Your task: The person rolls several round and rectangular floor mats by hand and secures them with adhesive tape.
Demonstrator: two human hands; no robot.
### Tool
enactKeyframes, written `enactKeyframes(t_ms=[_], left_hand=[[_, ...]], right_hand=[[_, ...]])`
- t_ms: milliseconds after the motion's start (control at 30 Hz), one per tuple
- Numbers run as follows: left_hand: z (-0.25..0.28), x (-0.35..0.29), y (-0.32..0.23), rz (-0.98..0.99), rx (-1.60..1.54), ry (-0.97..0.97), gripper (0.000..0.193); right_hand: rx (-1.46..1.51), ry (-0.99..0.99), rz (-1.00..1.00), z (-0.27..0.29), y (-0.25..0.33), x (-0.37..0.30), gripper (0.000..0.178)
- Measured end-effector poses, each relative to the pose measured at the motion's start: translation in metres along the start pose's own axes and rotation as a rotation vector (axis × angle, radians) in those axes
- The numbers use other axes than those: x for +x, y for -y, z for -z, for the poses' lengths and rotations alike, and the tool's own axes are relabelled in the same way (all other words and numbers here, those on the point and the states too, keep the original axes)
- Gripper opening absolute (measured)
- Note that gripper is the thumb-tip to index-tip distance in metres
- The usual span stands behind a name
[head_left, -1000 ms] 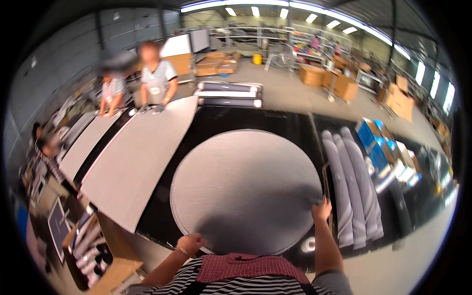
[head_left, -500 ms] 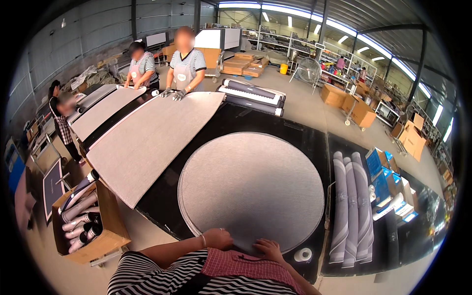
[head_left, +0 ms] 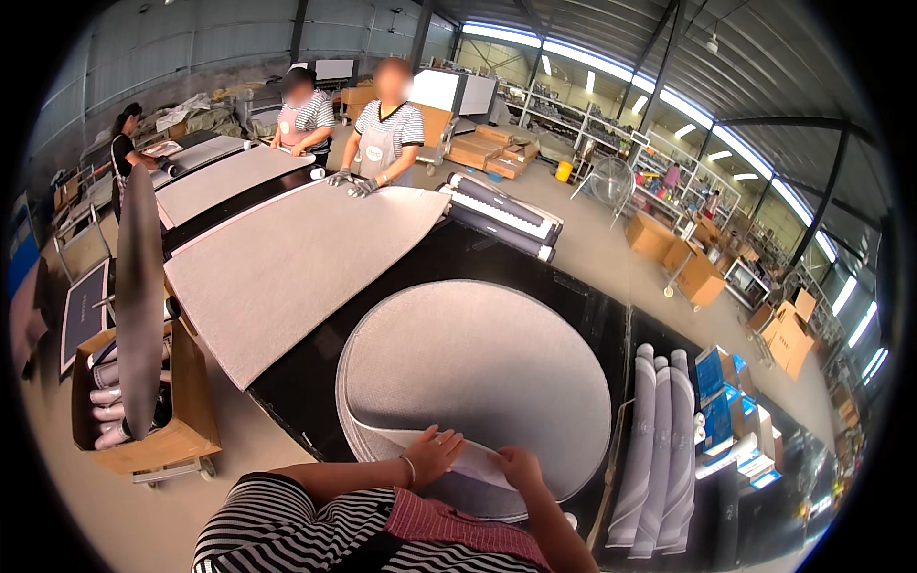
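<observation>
A stack of round grey mats [head_left: 497, 363] lies on the black table in front of me. The near edge of the top mat is turned up and curled away from me, showing a paler underside. My left hand [head_left: 435, 454] lies over that curled edge with its fingers bent on it. A little to the right, my right hand [head_left: 517, 466] pinches the same edge, thumb side up. Beside my right forearm a white roll [head_left: 571, 520] shows only in part.
Rolled grey mats [head_left: 653, 449] lie at right, beside blue and white boxes [head_left: 731, 392]. A large grey mat [head_left: 306, 267] covers the table's far left, where a co-worker [head_left: 387, 134] stands. A carton of rolls [head_left: 191, 420] stands left, partly covered by a blurred grey oval [head_left: 140, 306].
The top mat's near edge, flat before, is now lifted and curled over by both my hands. The view has shifted, and a blurred grey oval has appeared at the left.
</observation>
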State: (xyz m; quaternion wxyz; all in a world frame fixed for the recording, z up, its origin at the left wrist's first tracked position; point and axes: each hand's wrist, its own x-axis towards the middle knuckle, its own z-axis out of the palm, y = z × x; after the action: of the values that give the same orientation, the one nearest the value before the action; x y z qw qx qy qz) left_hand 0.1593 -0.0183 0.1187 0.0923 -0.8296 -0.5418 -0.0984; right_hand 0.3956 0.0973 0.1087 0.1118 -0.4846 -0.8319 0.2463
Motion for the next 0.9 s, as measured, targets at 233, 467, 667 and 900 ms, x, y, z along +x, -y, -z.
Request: enactKeyframes(t_ms=[233, 467, 667, 900], left_hand=[[-0.004, 0.004, -0.002, 0.020, -0.040, 0.063, 0.055], [-0.065, -0.022, -0.013, -0.025, -0.039, 0.005, 0.024], [-0.094, -0.024, -0.017, 0.001, -0.181, 0.075, 0.024], [-0.102, -0.019, -0.008, -0.031, -0.151, 0.170, 0.021]], right_hand=[[-0.187, -0.352, 0.386, -0.024, 0.043, -0.054, 0.045], [-0.176, -0.319, 0.452, -0.072, 0.000, -0.063, 0.041], [-0.081, -0.313, 0.432, -0.084, -0.003, -0.070, 0.034], [-0.245, -0.403, 0.370, -0.066, 0.020, -0.072, 0.026]])
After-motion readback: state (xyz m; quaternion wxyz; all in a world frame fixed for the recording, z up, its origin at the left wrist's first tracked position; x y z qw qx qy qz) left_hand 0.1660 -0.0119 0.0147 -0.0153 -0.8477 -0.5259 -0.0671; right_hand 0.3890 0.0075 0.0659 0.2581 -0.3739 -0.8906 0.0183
